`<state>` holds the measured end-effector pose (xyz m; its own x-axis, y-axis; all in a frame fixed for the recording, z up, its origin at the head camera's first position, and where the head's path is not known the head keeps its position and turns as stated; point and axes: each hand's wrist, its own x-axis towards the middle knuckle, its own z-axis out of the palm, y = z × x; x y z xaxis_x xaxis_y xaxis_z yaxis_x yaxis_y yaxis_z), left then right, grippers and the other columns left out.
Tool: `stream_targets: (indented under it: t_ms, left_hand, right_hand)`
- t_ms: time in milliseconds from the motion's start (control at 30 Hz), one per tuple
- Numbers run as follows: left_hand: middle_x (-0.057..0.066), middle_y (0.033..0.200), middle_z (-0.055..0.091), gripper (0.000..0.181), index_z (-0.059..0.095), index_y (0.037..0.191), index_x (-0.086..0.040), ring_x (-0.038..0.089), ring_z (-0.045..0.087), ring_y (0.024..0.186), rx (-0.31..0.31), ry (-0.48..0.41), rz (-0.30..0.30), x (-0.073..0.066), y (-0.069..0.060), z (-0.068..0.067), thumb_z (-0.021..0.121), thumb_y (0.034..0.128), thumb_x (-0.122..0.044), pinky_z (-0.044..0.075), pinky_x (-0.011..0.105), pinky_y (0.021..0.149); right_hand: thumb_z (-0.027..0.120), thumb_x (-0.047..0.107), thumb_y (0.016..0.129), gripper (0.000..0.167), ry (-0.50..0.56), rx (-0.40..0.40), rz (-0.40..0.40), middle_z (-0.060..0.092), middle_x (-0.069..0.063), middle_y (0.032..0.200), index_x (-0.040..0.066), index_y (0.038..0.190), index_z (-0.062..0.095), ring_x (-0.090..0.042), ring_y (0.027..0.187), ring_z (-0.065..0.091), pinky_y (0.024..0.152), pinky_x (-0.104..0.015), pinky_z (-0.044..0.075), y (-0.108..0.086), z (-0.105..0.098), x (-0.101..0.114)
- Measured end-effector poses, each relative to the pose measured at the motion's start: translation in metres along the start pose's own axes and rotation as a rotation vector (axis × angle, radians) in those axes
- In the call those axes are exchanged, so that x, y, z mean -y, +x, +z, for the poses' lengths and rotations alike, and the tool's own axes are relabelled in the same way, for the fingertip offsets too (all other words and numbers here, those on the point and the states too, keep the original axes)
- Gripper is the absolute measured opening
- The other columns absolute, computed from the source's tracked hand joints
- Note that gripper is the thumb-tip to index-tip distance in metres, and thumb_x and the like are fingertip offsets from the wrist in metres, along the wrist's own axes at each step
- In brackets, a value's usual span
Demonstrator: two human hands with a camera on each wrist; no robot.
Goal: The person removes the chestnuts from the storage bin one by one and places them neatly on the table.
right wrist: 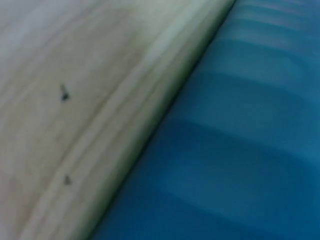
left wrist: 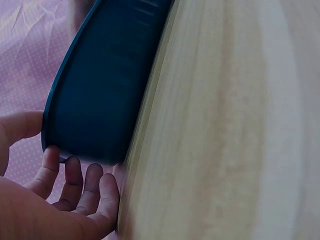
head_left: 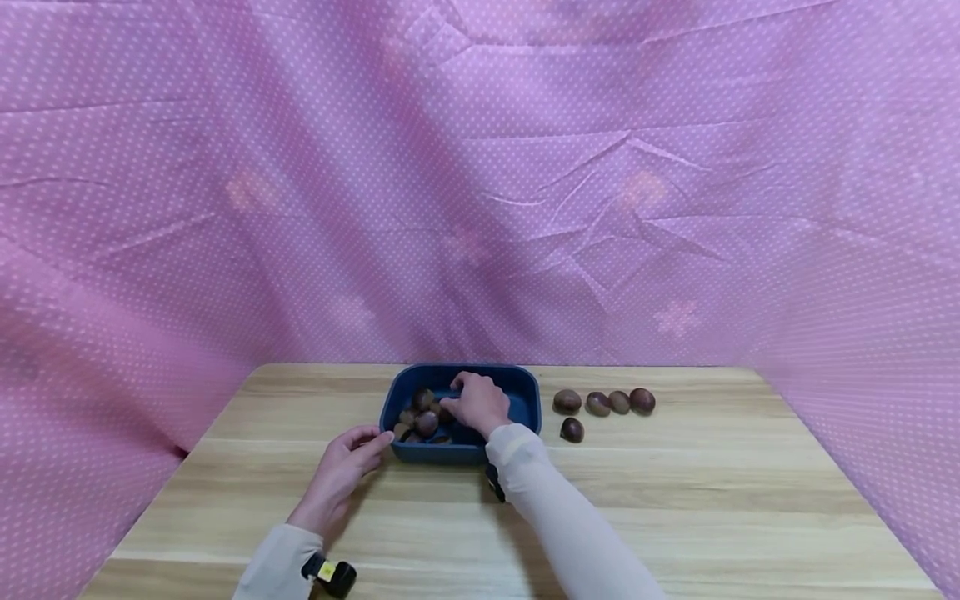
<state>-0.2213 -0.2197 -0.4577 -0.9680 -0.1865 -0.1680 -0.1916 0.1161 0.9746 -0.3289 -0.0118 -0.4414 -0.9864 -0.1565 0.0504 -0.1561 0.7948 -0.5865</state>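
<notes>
A dark blue rectangular bin stands on the table, with several brown chestnuts heaped in its left part. My left hand grips the bin's near left corner, thumb at the rim. The left wrist view has that hand with its fingertips against the end of the bin. Bent over the inside of the bin, my right hand has its fingers beside the chestnuts; whether it holds one is hidden. Only the bin's outer wall and the tabletop show in the right wrist view.
Right of the bin, several chestnuts lie in a row near the back of the wooden table, and a single chestnut lies in front of them. Pink dotted cloth hangs behind and at both sides.
</notes>
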Motion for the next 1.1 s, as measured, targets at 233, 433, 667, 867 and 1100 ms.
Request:
stream_targets:
  t_ms: [233, 433, 667, 867, 1100]
  left_hand:
    - [0.001, 0.11, 0.06, 0.029, 0.062, 0.111, -0.004, 0.018, 0.057, 0.105, 0.011, -0.006, 0.013, -0.003, 0.001, 0.003, 0.072, 0.0973, -0.027, 0.052, 0.031, 0.092]
    - [0.001, 0.11, 0.06, 0.027, 0.062, 0.111, -0.003, 0.018, 0.057, 0.103, 0.01, 0.0, 0.004, -0.002, 0.001, 0.002, 0.071, 0.0982, -0.025, 0.051, 0.032, 0.092]
    - [-0.001, 0.105, 0.06, 0.026, 0.063, 0.11, -0.004, 0.016, 0.057, 0.1, 0.004, -0.011, -0.001, 0.001, 0.002, 0.002, 0.072, 0.0969, -0.025, 0.052, 0.03, 0.087]
    - [-0.002, 0.104, 0.06, 0.025, 0.062, 0.109, -0.004, 0.015, 0.057, 0.099, 0.0, -0.009, 0.011, 0.001, 0.002, 0.001, 0.072, 0.0972, -0.024, 0.052, 0.028, 0.086]
    - [-0.003, 0.103, 0.061, 0.021, 0.063, 0.107, -0.005, 0.016, 0.057, 0.1, 0.008, -0.018, 0.012, 0.002, 0.003, -0.001, 0.071, 0.0976, -0.022, 0.052, 0.031, 0.088]
  right_hand:
    - [0.076, 0.048, 0.088, 0.042, -0.005, 0.086, 0.024, 0.072, -0.005, 0.116, 0.02, 0.119, 0.073, -0.025, 0.098, 0.067, 0.088, -0.046, 0.053, 0.0, -0.002, -0.004]
    - [0.081, 0.044, 0.085, 0.042, -0.014, 0.12, 0.017, 0.072, -0.004, 0.115, 0.021, 0.119, 0.074, -0.024, 0.098, 0.065, 0.086, -0.045, 0.052, 0.0, -0.001, -0.005]
    - [0.083, 0.043, 0.083, 0.046, -0.048, 0.129, 0.01, 0.071, -0.004, 0.118, 0.021, 0.122, 0.073, -0.024, 0.1, 0.065, 0.086, -0.045, 0.053, -0.003, 0.001, -0.005]
    - [0.082, 0.046, 0.083, 0.046, -0.024, 0.098, -0.017, 0.071, -0.003, 0.113, 0.021, 0.121, 0.072, -0.021, 0.092, 0.064, 0.081, -0.041, 0.053, -0.004, -0.002, -0.002]
    - [0.08, 0.047, 0.084, 0.049, 0.032, 0.087, -0.073, 0.071, -0.003, 0.115, 0.019, 0.124, 0.071, -0.019, 0.091, 0.062, 0.083, -0.04, 0.053, -0.014, -0.017, 0.004]
